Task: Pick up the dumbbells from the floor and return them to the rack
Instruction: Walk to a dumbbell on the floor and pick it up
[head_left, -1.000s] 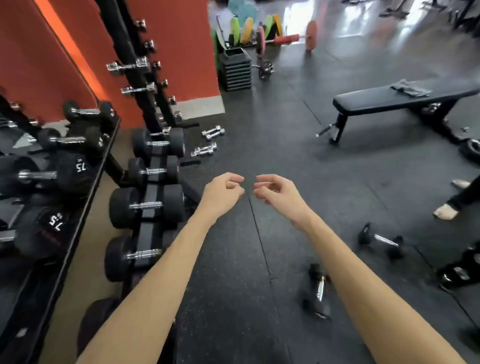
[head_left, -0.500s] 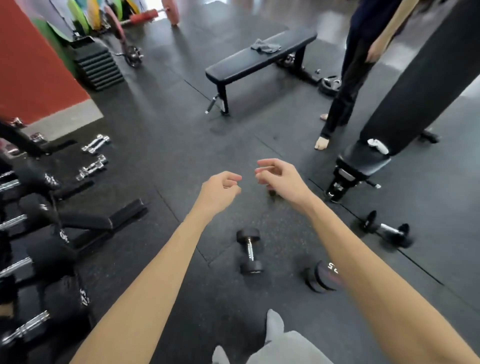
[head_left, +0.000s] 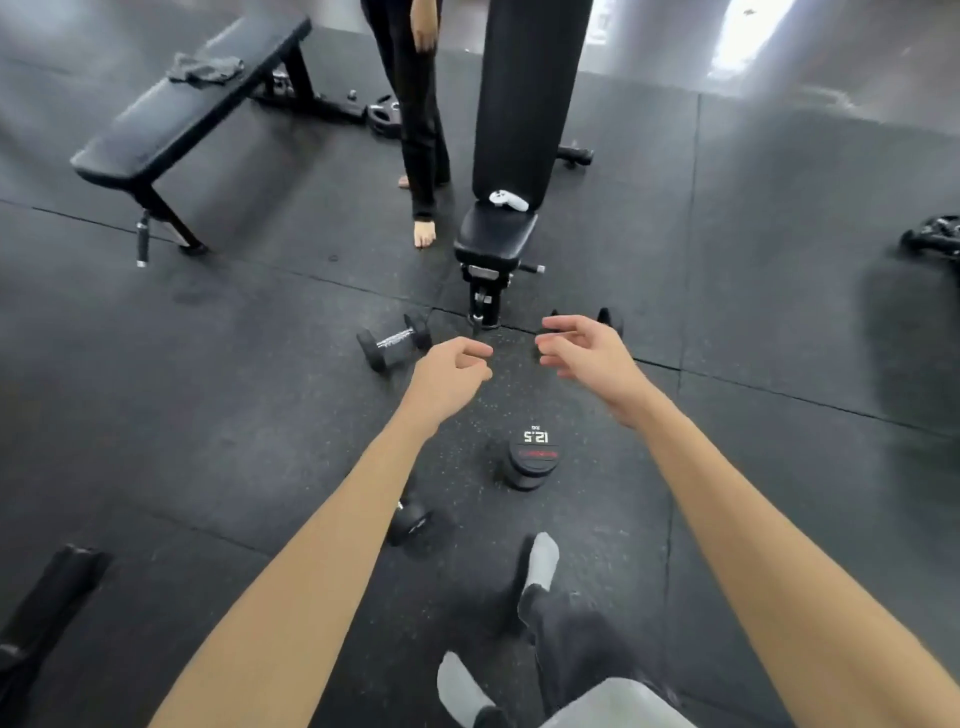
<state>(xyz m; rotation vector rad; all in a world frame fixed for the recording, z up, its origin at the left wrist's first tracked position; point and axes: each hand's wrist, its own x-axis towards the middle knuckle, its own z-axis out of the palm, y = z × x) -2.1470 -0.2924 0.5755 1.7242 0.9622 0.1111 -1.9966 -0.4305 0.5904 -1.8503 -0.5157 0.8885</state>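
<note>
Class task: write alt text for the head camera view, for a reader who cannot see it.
Two bare forearms reach out over a dark gym floor, left hand and right hand empty, above a 12.5 dumbbell standing on end. Another dumbbell lies left; an incline bench stands beyond.

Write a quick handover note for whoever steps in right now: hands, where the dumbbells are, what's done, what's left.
Left hand: loosely curled, no grip on anything.
Right hand: open, empty.
Dumbbells on the floor: small one just left of the left hand; 12.5 one standing on end between the forearms; another partly hidden under the left forearm; one mostly hidden behind the right hand.
Done: none lifted.
Left: carry all to the rack, which is out of view.
</note>
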